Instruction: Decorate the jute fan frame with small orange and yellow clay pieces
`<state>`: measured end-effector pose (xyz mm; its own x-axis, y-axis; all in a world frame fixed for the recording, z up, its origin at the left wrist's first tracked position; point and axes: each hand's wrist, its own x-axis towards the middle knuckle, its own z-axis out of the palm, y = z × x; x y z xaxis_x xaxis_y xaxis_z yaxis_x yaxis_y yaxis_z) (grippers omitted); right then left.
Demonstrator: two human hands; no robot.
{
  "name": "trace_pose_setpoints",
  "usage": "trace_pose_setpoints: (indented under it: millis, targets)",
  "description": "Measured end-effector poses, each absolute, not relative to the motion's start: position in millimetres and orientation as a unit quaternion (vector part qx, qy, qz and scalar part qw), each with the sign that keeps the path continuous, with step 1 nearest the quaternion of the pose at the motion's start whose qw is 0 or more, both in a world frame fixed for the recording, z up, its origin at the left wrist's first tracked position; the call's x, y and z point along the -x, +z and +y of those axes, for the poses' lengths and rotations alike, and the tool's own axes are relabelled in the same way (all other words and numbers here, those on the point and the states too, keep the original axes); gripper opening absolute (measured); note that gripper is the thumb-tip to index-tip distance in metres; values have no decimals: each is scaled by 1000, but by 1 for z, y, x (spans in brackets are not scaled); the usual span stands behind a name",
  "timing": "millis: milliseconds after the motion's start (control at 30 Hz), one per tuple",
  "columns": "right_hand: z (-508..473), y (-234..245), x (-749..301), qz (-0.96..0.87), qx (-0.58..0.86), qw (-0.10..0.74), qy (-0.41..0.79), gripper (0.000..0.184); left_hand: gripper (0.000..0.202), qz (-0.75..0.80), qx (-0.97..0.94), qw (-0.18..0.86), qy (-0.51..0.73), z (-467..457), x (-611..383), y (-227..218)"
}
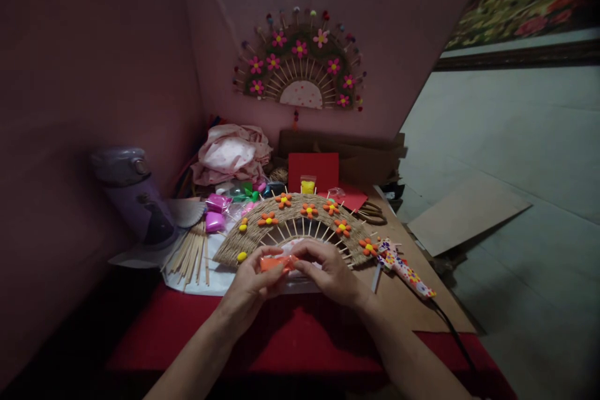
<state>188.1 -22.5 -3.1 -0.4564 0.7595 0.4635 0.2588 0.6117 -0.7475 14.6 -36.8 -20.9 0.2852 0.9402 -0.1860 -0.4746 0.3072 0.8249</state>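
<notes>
My left hand [255, 278] is closed on a small clear packet of orange modelling clay [272, 263]. The thumb and fingertips of my right hand [328, 270] pinch the packet's right end. Just beyond both hands lies a half-round fan [253, 228] wrapped in tan twine, with thin sticks along its inner arc. Orange clay flowers [309, 210] with yellow centres sit along its band. Toward its left end are yellow clay dots [242, 256], one with a bit of orange beside it. My hands hide part of the fan's lower middle.
Bamboo sticks [190, 256] and a purple bottle [140, 200] stand left; magenta clay packets [215, 221] lie nearby. A yellow clay packet [307, 186] and scissors [372, 212] are behind. A flower-patterned glue gun [405, 272] rests on cardboard [435, 306] at right. A finished fan [300, 62] hangs behind.
</notes>
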Motion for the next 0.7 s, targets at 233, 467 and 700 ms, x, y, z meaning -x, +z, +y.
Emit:
trace_pose_setpoints:
  millis: [233, 467, 700]
  targets:
    - [-15, -17, -190, -652, 364, 430, 508, 20, 20, 432, -509, 563, 487, -40, -19, -30]
    - [-22, -5, -187, -654, 308, 389, 570, 23, 7, 436, -507, 554, 496, -40, -16, -25]
    - [-22, -3, -187, -735, 300, 385, 472, 16, 12, 427, -461, 612, 480, -37, -16, -25]
